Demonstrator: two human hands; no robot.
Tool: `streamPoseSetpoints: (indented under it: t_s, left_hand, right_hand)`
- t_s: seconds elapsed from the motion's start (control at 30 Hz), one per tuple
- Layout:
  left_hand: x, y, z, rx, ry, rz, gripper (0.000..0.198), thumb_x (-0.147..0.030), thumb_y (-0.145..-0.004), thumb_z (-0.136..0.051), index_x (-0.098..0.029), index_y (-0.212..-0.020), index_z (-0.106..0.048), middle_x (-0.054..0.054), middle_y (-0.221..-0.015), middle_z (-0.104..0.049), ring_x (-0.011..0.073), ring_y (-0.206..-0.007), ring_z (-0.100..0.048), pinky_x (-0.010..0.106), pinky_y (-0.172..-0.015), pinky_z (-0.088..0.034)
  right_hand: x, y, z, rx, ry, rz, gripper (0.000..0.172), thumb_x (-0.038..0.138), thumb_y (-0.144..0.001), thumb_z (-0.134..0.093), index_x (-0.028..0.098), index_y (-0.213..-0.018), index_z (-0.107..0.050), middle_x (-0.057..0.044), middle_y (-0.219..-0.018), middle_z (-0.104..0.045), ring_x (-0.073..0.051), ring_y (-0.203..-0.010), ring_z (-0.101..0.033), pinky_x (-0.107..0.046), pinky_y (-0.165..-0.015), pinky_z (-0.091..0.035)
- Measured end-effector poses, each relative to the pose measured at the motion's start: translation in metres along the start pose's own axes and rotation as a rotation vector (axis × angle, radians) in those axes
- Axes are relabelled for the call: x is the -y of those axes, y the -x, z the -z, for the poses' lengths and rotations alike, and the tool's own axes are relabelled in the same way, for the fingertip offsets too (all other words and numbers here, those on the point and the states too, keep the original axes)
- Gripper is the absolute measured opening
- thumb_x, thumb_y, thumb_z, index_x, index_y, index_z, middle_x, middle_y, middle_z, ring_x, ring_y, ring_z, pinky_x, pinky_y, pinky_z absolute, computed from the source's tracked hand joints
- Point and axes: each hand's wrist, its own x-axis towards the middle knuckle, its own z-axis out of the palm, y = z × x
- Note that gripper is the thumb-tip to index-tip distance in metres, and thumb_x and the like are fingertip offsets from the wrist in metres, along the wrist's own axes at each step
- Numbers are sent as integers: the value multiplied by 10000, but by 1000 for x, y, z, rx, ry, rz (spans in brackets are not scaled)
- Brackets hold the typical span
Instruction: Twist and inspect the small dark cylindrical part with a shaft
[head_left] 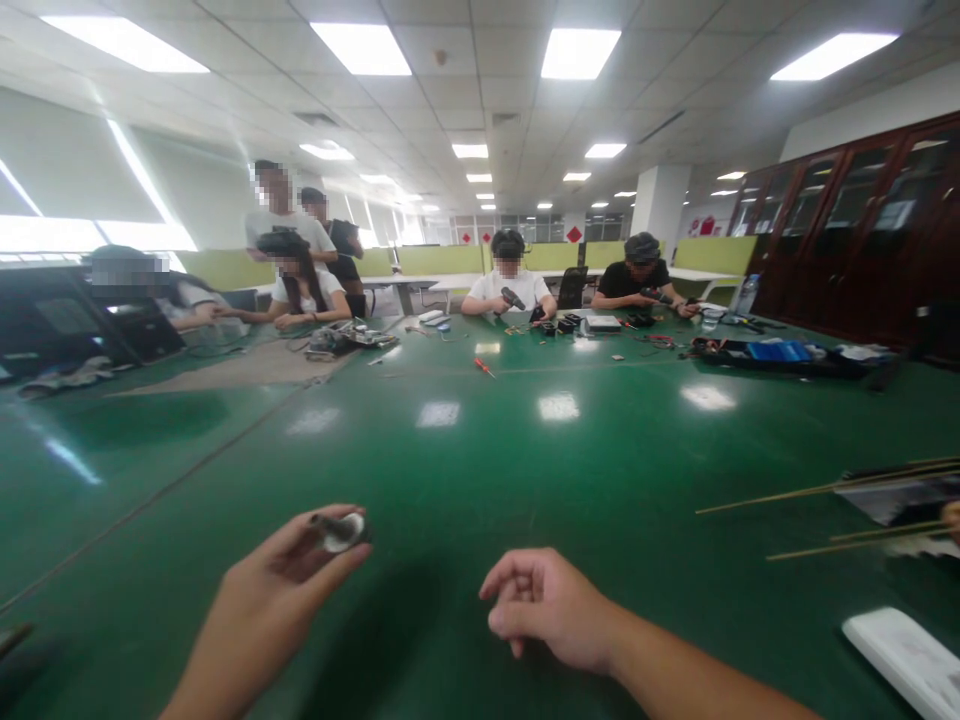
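Observation:
My left hand is raised over the green table and pinches a small round metal part between thumb and fingertips. My right hand hovers a little to the right of it, fingers curled loosely inward with nothing visible in them. The two hands are apart, and neither touches the table.
Thin wooden sticks and a dark flat object lie at the right edge, a white flat object at the lower right. A red screwdriver and tools lie far across the table, where several people sit working. Dark cabinets line the right wall.

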Motion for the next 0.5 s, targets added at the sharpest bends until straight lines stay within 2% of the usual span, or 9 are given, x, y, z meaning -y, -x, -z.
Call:
streamPoseSetpoints:
  t_s: [0.13,0.23,0.37,0.5]
  left_hand:
    - [-29,-14,-74,314,193,-72,448,-424,-802,-773,-200,-1174,-661,81,-1143,-731,262,-1053,-707,371,-988,-552]
    - [-27,-10,-109,484,214,-157,363,-372,-877,-703,-229,-1208,-655,65,-1136,-702,229,-1051,-678,339,-963,-537]
    - [-5,1,-119,572,92,-255,327,-383,-928,-644,-288,-1240,-658,32,-1065,-680,195,-980,-642,285,-884,-508]
    - [8,1,-118,649,31,-290,351,-395,-951,-609,-333,-1295,-636,23,-1090,-668,191,-1007,-631,277,-907,-483]
  right_hand:
    - [4,-5,13,-370,165,138,330,146,-739,-662,157,-1064,-606,41,-721,-575,-110,-593,-519,-240,-567,-414]
    - [1,-8,19,-485,209,190,452,83,-728,-606,189,-1162,-538,24,-840,-587,-117,-652,-528,-255,-629,-436]
    - [-8,-10,19,-487,227,212,597,36,-679,-572,228,-1236,-477,-2,-1013,-576,-109,-675,-540,-256,-642,-450]
    - [-14,-11,16,-445,227,202,656,17,-660,-555,248,-1267,-466,-7,-1033,-558,-115,-689,-550,-256,-630,-457]
